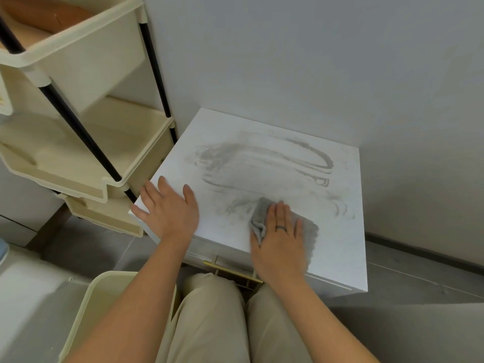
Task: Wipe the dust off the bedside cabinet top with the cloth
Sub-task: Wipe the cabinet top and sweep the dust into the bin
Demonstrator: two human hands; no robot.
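A person in beige trousers is kneeling or crouching in front of a low white bedside cabinet (340,231) that is standing against a pale grey wall (314,61). The right hand (280,239), wearing a dark ring (281,227) on one finger, is lying flat with its fingers stretched out on a crumpled grey cloth (310,231), pressing it onto the cabinet top near the front edge — the cloth is bunching up beside the thumb and spreading out past the little finger. The left hand (167,208) is resting open, fingers spread, on the front left corner of the same top, holding nothing. Grey dust smears (262,158) are curving in arcs across the middle and back of the white surface, beyond both hands. A brass-coloured drawer handle (230,271) is showing just below the front edge, between the wrists. To the left, a cream plastic tiered rack with black poles (86,142) is standing close beside the cabinet, and a cream plastic bin (99,289) is sitting on the floor — next to the person's left knee.
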